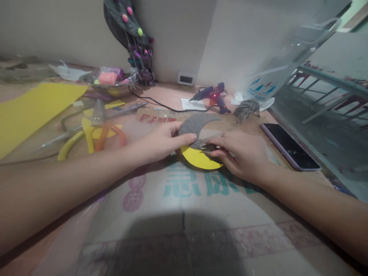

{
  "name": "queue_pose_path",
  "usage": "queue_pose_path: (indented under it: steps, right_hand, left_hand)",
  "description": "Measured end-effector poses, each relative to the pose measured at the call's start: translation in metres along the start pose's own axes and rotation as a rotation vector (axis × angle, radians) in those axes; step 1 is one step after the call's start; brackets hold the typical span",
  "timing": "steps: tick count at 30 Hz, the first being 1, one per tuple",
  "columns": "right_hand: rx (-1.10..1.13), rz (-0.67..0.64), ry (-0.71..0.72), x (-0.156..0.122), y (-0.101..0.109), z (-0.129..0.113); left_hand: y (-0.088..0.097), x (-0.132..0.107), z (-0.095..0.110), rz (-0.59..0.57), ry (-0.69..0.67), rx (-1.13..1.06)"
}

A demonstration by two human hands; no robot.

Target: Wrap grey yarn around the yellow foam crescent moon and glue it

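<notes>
A crescent moon shape (192, 124) lies low over the printed board, its upper part wrapped in grey yarn and its lower part bare yellow card (199, 159). My left hand (169, 138) grips the wrapped left side, thumb pressed on top and fingers behind it. Close by on the right, my right hand (240, 151) pinches grey yarn at the crescent's inner edge. Dark shadow partly hides what its fingertips hold. A thin strand runs toward the grey yarn bundle (247, 110) behind that hand.
A blue glue gun (211, 96) with a red light stands at the back. At right lies a phone (290, 147) near the table edge. On the left are yellow- and orange-handled tools (100, 138), a bowl (112, 90) of packets and yellow sheet (43, 111). A pompom-decorated dark crescent (123, 23) hangs behind.
</notes>
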State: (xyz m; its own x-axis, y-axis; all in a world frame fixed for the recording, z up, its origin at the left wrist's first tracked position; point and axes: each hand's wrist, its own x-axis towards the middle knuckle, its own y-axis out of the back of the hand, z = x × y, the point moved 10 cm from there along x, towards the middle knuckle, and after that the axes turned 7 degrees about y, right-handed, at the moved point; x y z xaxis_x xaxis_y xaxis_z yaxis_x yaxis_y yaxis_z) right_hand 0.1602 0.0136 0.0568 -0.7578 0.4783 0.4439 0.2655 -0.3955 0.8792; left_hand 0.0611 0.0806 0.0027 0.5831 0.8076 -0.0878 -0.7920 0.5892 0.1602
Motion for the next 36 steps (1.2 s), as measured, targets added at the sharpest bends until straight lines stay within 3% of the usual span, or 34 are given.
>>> queue_pose_path:
  steps: [18, 36]
  right_hand:
    - [-0.037, 0.048, 0.03, 0.0031, 0.0037, -0.005]
    - [0.01, -0.003, 0.006, 0.0035, -0.004, -0.0025]
  left_hand:
    - [-0.0039, 0.0008, -0.0012, -0.033, -0.009, 0.022]
    - [-0.0059, 0.0015, -0.0037, -0.076, -0.018, -0.04]
